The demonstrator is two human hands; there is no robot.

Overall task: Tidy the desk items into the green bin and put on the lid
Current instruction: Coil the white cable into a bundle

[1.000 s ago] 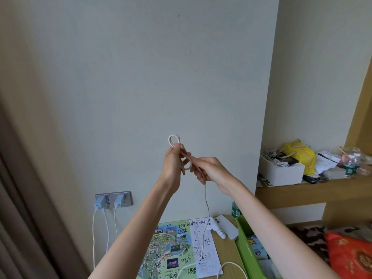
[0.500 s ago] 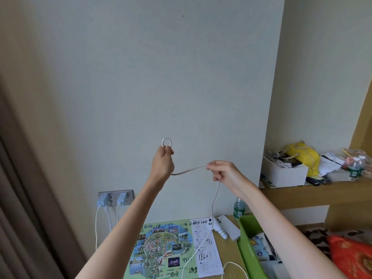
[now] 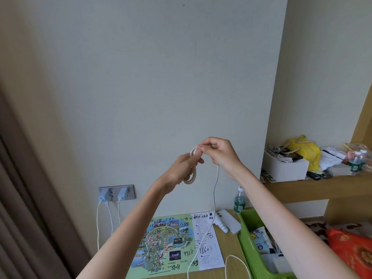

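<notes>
Left hand closes its grip on the coiled white cable; right hand pinches the cable just above, slack hanging below toward the green bin

White cable coiled midair; green bin apparently part-filled.

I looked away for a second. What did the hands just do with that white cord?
The right hand, stretched out to the side half a second ago, came back to the left hand and laid another loop of the white cord there. The coil is now thicker; both hands still grip it, the tail hanging down. The map and green bin have not moved.
</notes>
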